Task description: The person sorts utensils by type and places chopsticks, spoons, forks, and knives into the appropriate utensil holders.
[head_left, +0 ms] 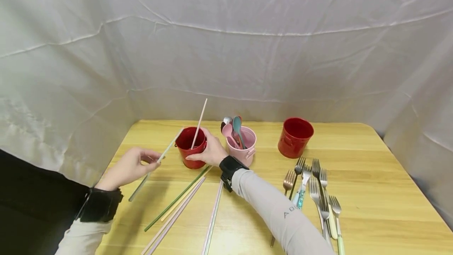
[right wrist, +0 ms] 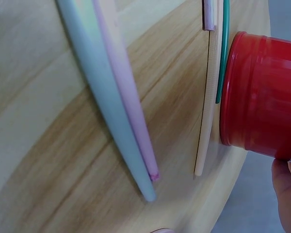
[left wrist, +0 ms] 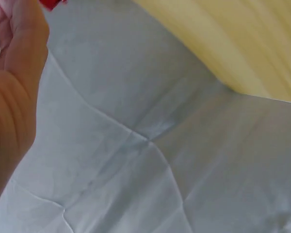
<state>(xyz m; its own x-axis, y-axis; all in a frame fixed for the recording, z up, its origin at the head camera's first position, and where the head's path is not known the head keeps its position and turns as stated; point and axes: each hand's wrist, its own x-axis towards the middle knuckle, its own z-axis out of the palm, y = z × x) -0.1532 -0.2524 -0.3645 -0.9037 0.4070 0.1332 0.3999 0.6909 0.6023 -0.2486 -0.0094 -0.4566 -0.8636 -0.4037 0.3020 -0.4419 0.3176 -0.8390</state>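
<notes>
My left hand (head_left: 129, 168) pinches a pale blue-green chopstick (head_left: 171, 145) between thumb and fingers. It slants up, its far end beside the rim of a red bucket (head_left: 192, 164). With thumb and fingers spread around its right side, my right hand (head_left: 213, 150) grips that bucket. A light pink chopstick (head_left: 201, 120) leans inside it and sticks up above the rim. In the right wrist view the red bucket (right wrist: 262, 92) lies at the right edge, fingers (right wrist: 285, 189) against it. The left wrist view shows only part of my left hand (left wrist: 19, 73); its chopstick is hidden there.
A green chopstick (head_left: 177, 199) and several pastel ones lie in front of the bucket. Right of it stands a pink bucket (head_left: 250, 139) with spoons (head_left: 237, 124). A second red bucket (head_left: 291, 143) stands farther right, behind several forks (head_left: 314, 188). Grey cloth (head_left: 247, 62) hangs behind the table.
</notes>
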